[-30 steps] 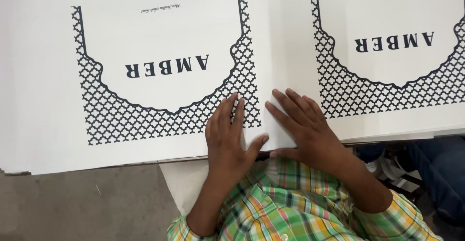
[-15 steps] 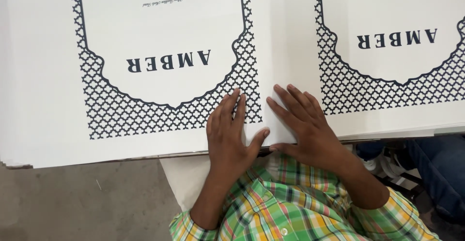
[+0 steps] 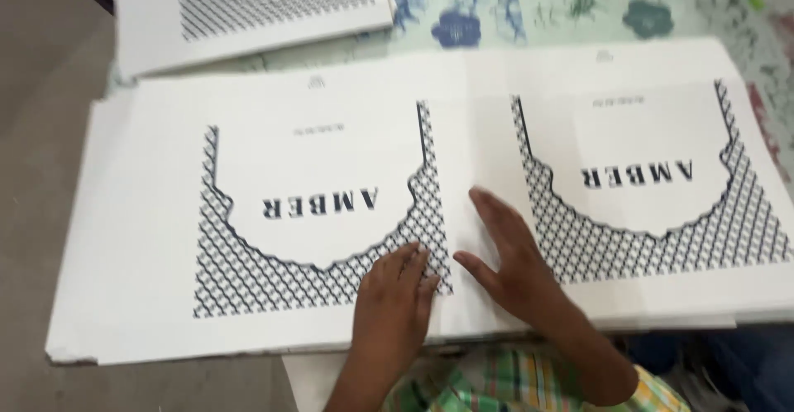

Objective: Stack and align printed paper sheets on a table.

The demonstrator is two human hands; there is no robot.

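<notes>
Fingers flat and spread, the left hand (image 3: 395, 300) and right hand (image 3: 506, 256) still press the large printed white sheet (image 3: 413, 213), now lying lower in view, so a second stack (image 3: 248, 7) shows beyond on the patterned cloth (image 3: 538, 7).

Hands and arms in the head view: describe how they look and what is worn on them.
Both the left hand and the right hand are bare: no gloves, rings, watch or bands show. The forearms are uncovered too. A plaid shirt in green, yellow, orange and white checks shows at the bottom edge; its short sleeve ends near the right elbow. The picture is slightly blurred, so finer detail cannot be told.
</notes>
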